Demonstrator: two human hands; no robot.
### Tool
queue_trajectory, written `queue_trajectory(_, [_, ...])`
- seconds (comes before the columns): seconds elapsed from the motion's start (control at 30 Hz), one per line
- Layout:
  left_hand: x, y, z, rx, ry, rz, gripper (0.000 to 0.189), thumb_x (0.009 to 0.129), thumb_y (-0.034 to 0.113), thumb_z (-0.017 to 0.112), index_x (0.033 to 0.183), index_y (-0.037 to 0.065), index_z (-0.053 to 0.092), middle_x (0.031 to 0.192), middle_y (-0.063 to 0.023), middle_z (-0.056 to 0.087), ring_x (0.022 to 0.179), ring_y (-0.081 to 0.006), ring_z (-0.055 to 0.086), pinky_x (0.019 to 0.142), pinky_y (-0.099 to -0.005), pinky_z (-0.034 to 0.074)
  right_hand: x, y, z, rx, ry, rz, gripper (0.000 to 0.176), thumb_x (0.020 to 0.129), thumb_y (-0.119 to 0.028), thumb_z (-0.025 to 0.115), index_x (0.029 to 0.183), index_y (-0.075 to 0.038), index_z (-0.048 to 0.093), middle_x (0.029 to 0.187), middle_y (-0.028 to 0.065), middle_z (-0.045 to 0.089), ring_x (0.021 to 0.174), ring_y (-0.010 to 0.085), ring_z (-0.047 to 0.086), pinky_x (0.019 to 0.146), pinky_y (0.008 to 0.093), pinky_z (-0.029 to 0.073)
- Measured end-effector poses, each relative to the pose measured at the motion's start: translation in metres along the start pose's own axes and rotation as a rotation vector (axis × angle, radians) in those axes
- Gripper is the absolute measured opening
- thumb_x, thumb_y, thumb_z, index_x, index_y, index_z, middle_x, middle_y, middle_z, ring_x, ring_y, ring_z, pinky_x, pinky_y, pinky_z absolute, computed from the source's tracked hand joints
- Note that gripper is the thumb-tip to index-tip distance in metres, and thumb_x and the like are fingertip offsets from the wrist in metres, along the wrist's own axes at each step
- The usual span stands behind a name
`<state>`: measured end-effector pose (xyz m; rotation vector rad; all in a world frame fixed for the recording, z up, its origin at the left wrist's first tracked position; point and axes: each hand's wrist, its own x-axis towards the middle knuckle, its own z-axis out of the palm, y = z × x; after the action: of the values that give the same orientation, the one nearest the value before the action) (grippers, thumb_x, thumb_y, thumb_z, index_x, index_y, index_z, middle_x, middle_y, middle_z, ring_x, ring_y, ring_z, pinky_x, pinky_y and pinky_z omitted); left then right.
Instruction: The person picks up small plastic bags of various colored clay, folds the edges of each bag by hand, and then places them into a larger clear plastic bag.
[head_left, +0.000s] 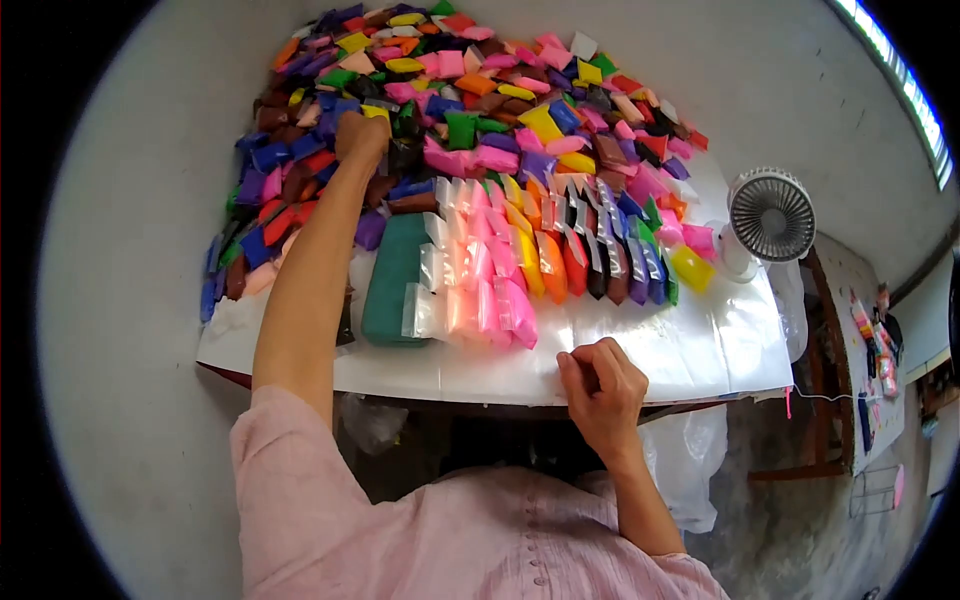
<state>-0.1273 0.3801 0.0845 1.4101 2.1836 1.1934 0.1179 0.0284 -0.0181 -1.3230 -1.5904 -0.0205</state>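
Observation:
My left hand [362,138] reaches far into a big heap of small colored packets [475,85] at the back of the table. Its fingers are curled down among the packets, beside a yellow packet [376,112] and a blue packet [346,106]; what they grip is hidden. Near the front edge rests my right hand [605,390], loosely closed with nothing visible in it. Between the hands stand clear-topped packets in neat rows by color, such as a pink packet [516,312] and an orange packet [551,265]. A green block-like container [395,285] lies along their left side.
A small white fan [770,215] stands at the table's right. A yellow-green packet [691,268] lies by its base. White sheeting [660,345] covers the table. Walls close in at the left and back. Plastic bags [690,460] hang below, and a side table [850,330] stands farther right.

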Motion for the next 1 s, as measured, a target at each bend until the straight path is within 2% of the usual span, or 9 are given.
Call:
queue_trajectory(0.07, [0.017,-0.022,0.002,-0.373,0.119,0.05,0.036,0.083,0.014,0.063,0.113,-0.005,0.06,0.11,-0.0182,0.067,0.098,-0.0319,0.065,0.08,-0.0428,0.053,-0.001,0.002,-0.001,0.001,-0.002,-0.009,0.015,0.082,-0.006,0.071,0.077,-0.004,0.057,0.066,0.0058,0.052,0.048,0.02,0.05,0.046,0.0328,0.04])
queue_trajectory(0.13, [0.015,-0.028,-0.02,-0.628,0.145,0.18,0.034,0.082,0.004,0.065,0.114,-0.007,0.059,0.106,-0.0133,0.067,0.095,-0.0226,0.065,0.076,-0.0357,0.053,-0.001,0.004,0.0,-0.001,0.0,-0.029,0.015,0.082,-0.006,0.071,0.077,-0.004,0.057,0.067,0.006,0.053,0.049,0.0203,0.051,0.047,0.0329,0.041])
queue_trajectory(0.23, [-0.054,-0.022,-0.068,-0.881,-0.036,0.282,0.033,0.084,0.004,0.067,0.114,-0.006,0.06,0.105,-0.0099,0.066,0.091,-0.0176,0.063,0.078,-0.0301,0.05,-0.001,0.001,0.0,0.029,-0.001,0.012,0.015,0.082,-0.006,0.071,0.077,-0.004,0.057,0.067,0.0065,0.053,0.05,0.0205,0.053,0.048,0.0329,0.042])
queue_trajectory(0.37, [-0.169,-0.019,-0.108,-0.93,-0.308,0.261,0.03,0.087,0.011,0.067,0.113,-0.002,0.063,0.101,-0.0046,0.068,0.088,-0.01,0.06,0.082,-0.0247,0.046,-0.002,0.0,-0.003,0.143,0.013,0.042,0.012,0.083,-0.005,0.07,0.081,-0.002,0.059,0.069,0.0075,0.053,0.053,0.0178,0.053,0.05,0.0304,0.042])
queue_trajectory(0.5, [-0.253,-0.03,-0.106,-0.943,-0.459,0.36,0.031,0.089,0.014,0.068,0.114,-0.003,0.062,0.1,-0.0051,0.068,0.087,-0.0107,0.063,0.077,-0.0249,0.05,0.002,-0.007,-0.016,0.266,0.076,0.132,0.008,0.086,-0.004,0.067,0.085,0.001,0.061,0.07,0.0064,0.053,0.056,0.013,0.049,0.051,0.0259,0.038])
queue_trajectory(0.57, [-0.296,-0.033,-0.097,-1.037,-0.564,0.374,0.032,0.089,0.013,0.069,0.115,-0.003,0.061,0.101,-0.006,0.067,0.088,-0.0112,0.063,0.076,-0.025,0.052,0.004,-0.014,-0.025,0.381,0.071,0.144,0.011,0.087,-0.007,0.068,0.093,0.001,0.064,0.077,0.006,0.057,0.061,0.0116,0.052,0.052,0.0244,0.039])
queue_trajectory(0.67, [-0.348,-0.038,-0.082,-1.162,-0.704,0.329,0.028,0.089,0.002,0.067,0.116,-0.004,0.06,0.103,-0.0061,0.067,0.09,-0.0107,0.062,0.081,-0.0259,0.052,0.009,-0.031,-0.041,0.644,0.015,0.181,0.027,0.086,-0.013,0.07,0.11,-0.001,0.065,0.096,0.0058,0.06,0.077,0.0098,0.056,0.055,0.0207,0.042])
queue_trajectory(0.77, [-0.383,-0.038,-0.069,-1.25,-0.825,0.248,0.027,0.089,0.002,0.068,0.114,-0.004,0.06,0.102,-0.0049,0.066,0.09,-0.0093,0.061,0.083,-0.0233,0.05,0.001,-0.026,-0.043,0.817,0.024,0.207,0.021,0.086,-0.012,0.07,0.102,0.001,0.066,0.088,0.0021,0.055,0.073,0.0074,0.051,0.055,0.0194,0.038])
queue_trajectory(1.0, [-0.416,-0.046,-0.056,-1.226,-0.831,0.199,0.031,0.088,0.003,0.069,0.117,-0.003,0.058,0.105,-0.0052,0.063,0.095,-0.0105,0.06,0.086,-0.0235,0.049,-0.015,-0.021,-0.051,0.799,0.135,0.244,0.015,0.088,-0.011,0.069,0.088,0.004,0.065,0.082,0.0001,0.05,0.067,0.0045,0.045,0.055,0.0196,0.035])
